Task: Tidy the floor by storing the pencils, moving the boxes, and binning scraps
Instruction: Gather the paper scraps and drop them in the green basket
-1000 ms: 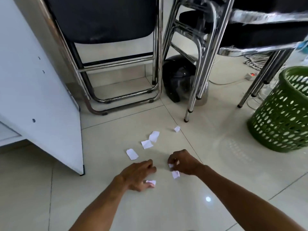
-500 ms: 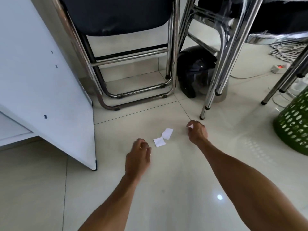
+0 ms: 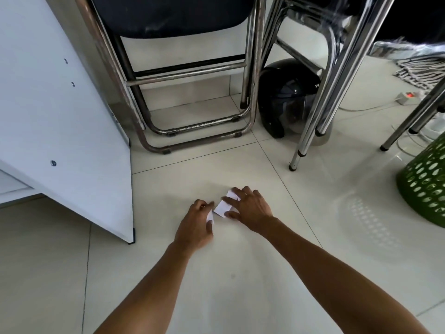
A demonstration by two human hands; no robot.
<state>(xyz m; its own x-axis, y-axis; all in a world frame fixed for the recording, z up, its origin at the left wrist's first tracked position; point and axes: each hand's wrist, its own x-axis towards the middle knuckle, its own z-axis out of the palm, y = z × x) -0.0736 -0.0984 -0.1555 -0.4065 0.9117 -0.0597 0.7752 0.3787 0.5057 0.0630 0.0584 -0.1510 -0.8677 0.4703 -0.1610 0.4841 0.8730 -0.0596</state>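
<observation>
— Where are we in the job, and what do we have in hand?

— We are on the scrap-binning step. Both our arms reach down to the tiled floor (image 3: 240, 273) in front of a folding chair (image 3: 183, 75). Our right hand (image 3: 250, 207) lies spread, fingers apart, flat over the paper scraps (image 3: 222, 208), pinning the white pieces against the floor. Our left hand (image 3: 197, 224) is curled just beside it, and a small white scrap (image 3: 210, 216) shows at its fingertips; it looks closed on that piece, though we cannot see how much more it holds.

— And the bin?

— The green basket (image 3: 426, 189) stands well apart to our right, past the chrome legs of a second chair (image 3: 320, 112), cut off by the frame edge. A black helmet (image 3: 286, 97) sits between the two chairs, and a white cabinet panel (image 3: 62, 131) leans in on our left. We see no pencils or boxes in this view, so we cannot judge those steps.

— What does the next move call for?

— In our judgement, a pinch: flat paper on smooth tile gives little edge, so we need to slide the pieces together or lift a corner with a fingertip before closing on them. Then we carry both handfuls right, clear of the chair legs, and drop them in the basket.
</observation>
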